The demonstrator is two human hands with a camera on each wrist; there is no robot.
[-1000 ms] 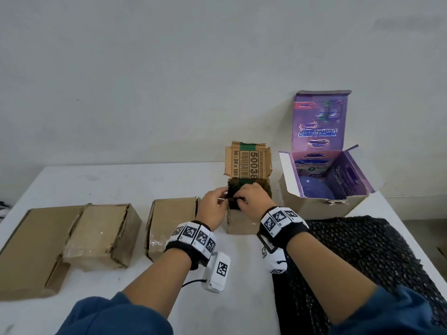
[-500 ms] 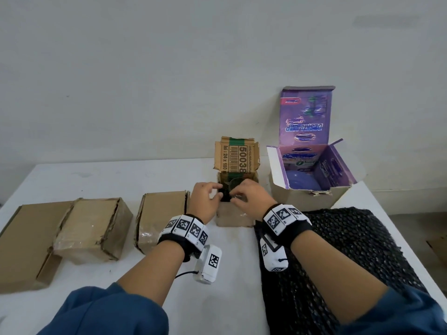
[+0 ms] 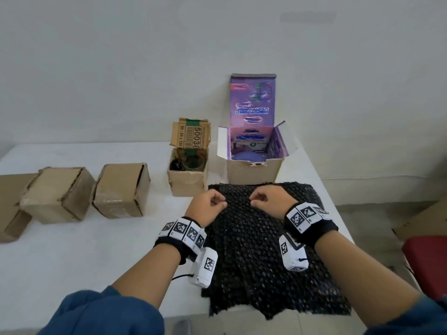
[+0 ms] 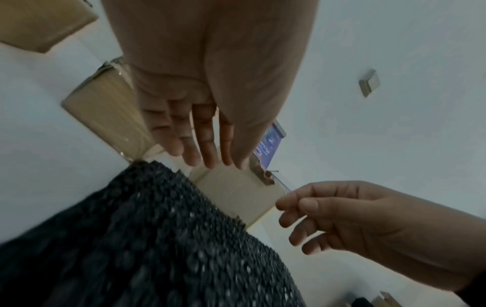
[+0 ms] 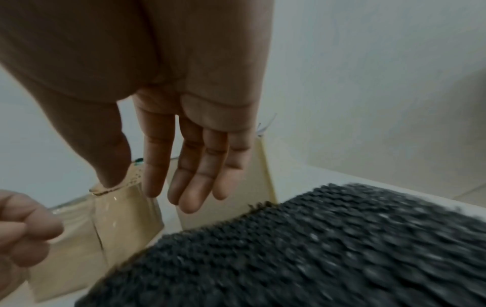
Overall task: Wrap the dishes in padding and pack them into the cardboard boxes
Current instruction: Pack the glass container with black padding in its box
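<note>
A sheet of black bubble wrap (image 3: pixel 261 250) lies flat on the white table in front of me. Both hands hover just over its far edge and hold nothing. My left hand (image 3: pixel 210 204) has relaxed fingers (image 4: pixel 200 145). My right hand (image 3: pixel 268 199) hangs a little to its right, fingers (image 5: pixel 194 166) loose. Just beyond them stands a small open cardboard box (image 3: pixel 187 180). Inside it are a clear glass (image 3: pixel 193 162) and a dark wrapped bundle (image 3: pixel 175 164). An open purple-lined box (image 3: pixel 254 172) beside it holds a rounded blue dish (image 3: pixel 246 156).
Two shut cardboard boxes (image 3: pixel 121 192) (image 3: pixel 58 197) and a flatter one (image 3: pixel 9 206) line the table's left side. The table's right edge runs close past the bubble wrap. On the floor to the right are a red object (image 3: pixel 428 264) and a piece of cardboard (image 3: pixel 425 218).
Both hands have drawn back from the small box's opening to above the bubble wrap. The dark bundle they held there now sits in the box.
</note>
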